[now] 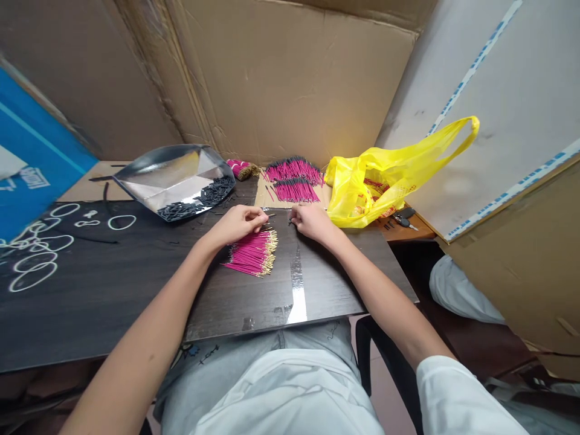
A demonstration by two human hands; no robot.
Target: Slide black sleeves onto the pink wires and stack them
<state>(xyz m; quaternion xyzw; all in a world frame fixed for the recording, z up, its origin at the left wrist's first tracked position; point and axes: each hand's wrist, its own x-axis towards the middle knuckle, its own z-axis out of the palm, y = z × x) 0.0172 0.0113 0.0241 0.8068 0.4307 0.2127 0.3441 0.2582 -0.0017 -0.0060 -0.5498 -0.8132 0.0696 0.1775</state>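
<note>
My left hand [244, 222] is closed in a pinch just above a pile of short pink wires [248, 252] with pale yellowish ends. A thin wire tip sticks out from its fingertips toward the right; the rest is hidden by the fingers. A short way to the right, my right hand [312, 221] is also pinched. A tiny dark piece, like a short black tube, shows at its fingertips. Both hands are low over the dark table [149, 284], apart from each other. Behind them, rows of pink wires with black ends [295, 190] lie on a piece of cardboard [263, 197].
At back left, a folded silvery tray [154, 175] contains many short black tubes [212, 193]. A yellow plastic bag [362, 199] stands at back right, beside keys [405, 219]. White rubber bands [40, 254] lie on the left. A bundle of pink wires [240, 170] rests near the cardboard wall [290, 78].
</note>
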